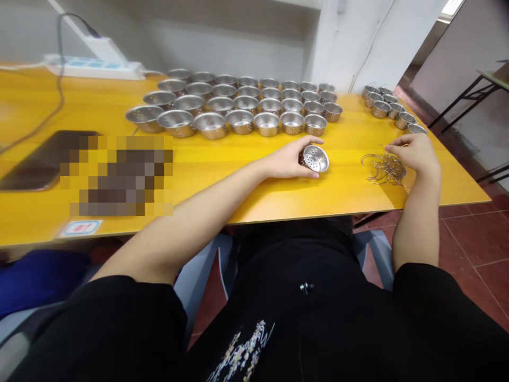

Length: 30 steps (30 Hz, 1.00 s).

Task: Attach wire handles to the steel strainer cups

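Observation:
My left hand [292, 159] is wrapped around a small perforated metal cup [317, 159], tilted so that its holed inside faces me. Thumb and fingers grip it from the left side, just over the yellow table [246, 204]. To the right lies a tangled pile of curved wire handles [387, 171]. At the pile's upper edge my right hand [413, 151] pinches with thumb and forefinger; a thin bit of wire shows at the fingertips, though most of it is hard to make out.
Several rows of like metal cups [240, 122] stand along the back of the table. A smaller group of cups with wire handles [380, 109] is at the right rear. On the left are a power strip [95, 69], a dark phone-like slab [47, 159] and a blurred-out patch [123, 178].

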{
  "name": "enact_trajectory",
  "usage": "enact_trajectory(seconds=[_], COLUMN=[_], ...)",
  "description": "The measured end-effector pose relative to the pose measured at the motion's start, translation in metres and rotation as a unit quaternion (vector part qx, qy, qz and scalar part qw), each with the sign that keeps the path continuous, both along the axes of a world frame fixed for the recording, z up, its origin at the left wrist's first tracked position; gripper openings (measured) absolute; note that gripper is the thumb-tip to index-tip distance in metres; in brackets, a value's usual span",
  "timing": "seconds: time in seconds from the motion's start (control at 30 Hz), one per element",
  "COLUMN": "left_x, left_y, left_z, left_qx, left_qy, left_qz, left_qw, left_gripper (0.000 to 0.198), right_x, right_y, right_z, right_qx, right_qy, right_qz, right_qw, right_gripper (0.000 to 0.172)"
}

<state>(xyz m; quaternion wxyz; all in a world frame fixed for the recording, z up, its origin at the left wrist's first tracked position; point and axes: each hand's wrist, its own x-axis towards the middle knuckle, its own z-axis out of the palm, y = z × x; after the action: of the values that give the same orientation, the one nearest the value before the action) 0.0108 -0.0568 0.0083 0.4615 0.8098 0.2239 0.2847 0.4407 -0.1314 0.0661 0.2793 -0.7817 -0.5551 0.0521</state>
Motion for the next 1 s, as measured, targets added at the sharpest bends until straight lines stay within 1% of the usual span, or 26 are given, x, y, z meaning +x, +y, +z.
enact_trajectory(seconds=[0.2,0.3,0.4,0.53,0.63,0.73,0.8,0.87,1.0], left_x=[0.000,-0.001,-0.002,-0.004,-0.004,-0.005,-0.005,-0.004,-0.004], left_y=[-0.004,-0.005,-0.005,-0.002,0.001,0.003,0.004,0.005,0.006], left_z=[0.004,0.006,0.008,0.006,0.003,0.001,0.000,0.000,-0.002], left_qx=[0.011,0.020,0.028,0.032,0.032,0.036,0.039,0.039,0.035], left_qy=[0.022,0.034,0.045,0.049,0.041,0.042,0.044,0.041,0.034], left_qz=[-0.012,-0.016,-0.025,-0.028,-0.029,-0.028,-0.033,-0.041,-0.053], left_qw=[1.000,0.999,0.998,0.998,0.998,0.998,0.998,0.998,0.997], left_gripper=[0.102,0.099,0.099,0.102,0.104,0.105,0.105,0.104,0.103], right_x=[-0.007,-0.009,-0.014,-0.022,-0.020,-0.012,-0.011,-0.019,-0.054], right_y=[-0.004,-0.004,-0.005,-0.007,-0.006,-0.005,-0.006,-0.010,-0.023], right_z=[0.008,0.008,0.011,0.014,0.012,0.007,0.007,0.011,0.025], right_qx=[-0.016,0.005,0.033,0.080,0.092,0.085,0.083,0.089,0.109], right_qy=[0.016,0.035,0.097,0.203,0.260,0.297,0.300,0.298,0.292], right_qz=[-0.010,-0.024,-0.012,0.005,0.049,0.125,0.172,0.205,0.266], right_qw=[1.000,0.999,0.995,0.976,0.960,0.943,0.934,0.928,0.912], right_gripper=[0.034,0.037,0.038,0.040,0.035,0.023,0.029,0.037,0.044])
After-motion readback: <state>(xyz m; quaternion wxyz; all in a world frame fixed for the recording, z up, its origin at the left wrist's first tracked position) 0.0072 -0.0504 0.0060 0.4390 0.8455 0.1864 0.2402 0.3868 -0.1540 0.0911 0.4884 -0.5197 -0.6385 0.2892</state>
